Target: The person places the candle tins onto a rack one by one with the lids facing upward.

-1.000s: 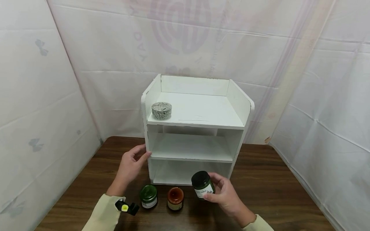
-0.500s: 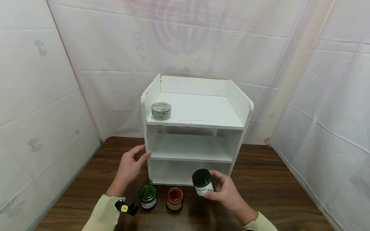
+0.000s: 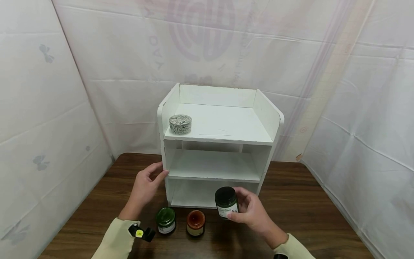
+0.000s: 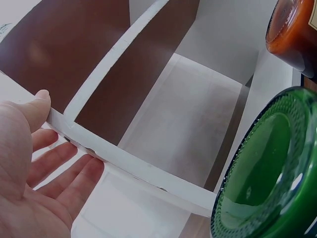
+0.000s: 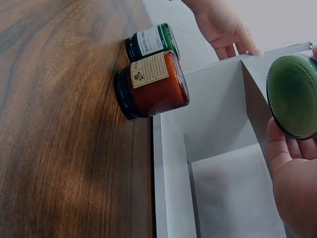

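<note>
My right hand [image 3: 250,212] holds a dark green scented candle jar [image 3: 226,199], black lid up and white label facing me, before the lower opening of the white shelf unit [image 3: 223,178]. Its green glass base [image 5: 293,96] shows in the right wrist view. My left hand [image 3: 147,183] grips the unit's left side panel, thumb at the front edge and fingers along the outside [image 4: 64,168]. On the table stand a green candle jar [image 3: 166,220] and an amber candle jar [image 3: 196,223], both with glass bases up and black lids down.
A round tin [image 3: 180,124] with a grey-green leaf pattern sits at the left of the top shelf. The unit stands on a brown wooden table [image 3: 300,208]. White sheeting [image 3: 126,72] hangs behind and on both sides.
My right hand has lifted the dark green candle jar slightly toward the shelf unit and straightened it. The left hand and the two jars on the table stay in place.
</note>
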Motion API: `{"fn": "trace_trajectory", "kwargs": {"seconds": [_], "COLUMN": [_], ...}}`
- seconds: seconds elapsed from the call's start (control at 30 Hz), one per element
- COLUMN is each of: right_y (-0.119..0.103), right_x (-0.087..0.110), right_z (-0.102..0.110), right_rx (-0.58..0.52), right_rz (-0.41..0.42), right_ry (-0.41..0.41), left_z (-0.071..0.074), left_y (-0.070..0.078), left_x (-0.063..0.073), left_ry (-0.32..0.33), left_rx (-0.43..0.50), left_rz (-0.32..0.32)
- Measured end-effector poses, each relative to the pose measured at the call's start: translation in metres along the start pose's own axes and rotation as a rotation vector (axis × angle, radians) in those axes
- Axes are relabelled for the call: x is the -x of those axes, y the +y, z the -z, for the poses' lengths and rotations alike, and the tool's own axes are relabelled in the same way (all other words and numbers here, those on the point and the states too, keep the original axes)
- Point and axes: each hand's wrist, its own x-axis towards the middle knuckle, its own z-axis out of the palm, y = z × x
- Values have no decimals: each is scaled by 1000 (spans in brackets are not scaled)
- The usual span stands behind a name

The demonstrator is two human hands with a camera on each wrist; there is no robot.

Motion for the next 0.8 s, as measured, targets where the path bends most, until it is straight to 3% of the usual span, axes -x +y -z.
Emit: {"fn": "trace_trajectory", "kwargs": {"seconds": [0.27,0.57,0.8], "right_y": [-3,-8,-9], "right_x": [-4,-6,-8], "right_z": [0,0,0], "right_rx": [-17,-7,-18], "right_rz": [21,-29,-7], "right_ry": [-2,17,7], "left_z": [0,1,0], "left_y": [-3,-3,-4], "left_x": [-1,-1,-1], "left_ry": [5,3,2], "left_rx": [-42,-42,-38], "left_rz": [-1,2,-13]}}
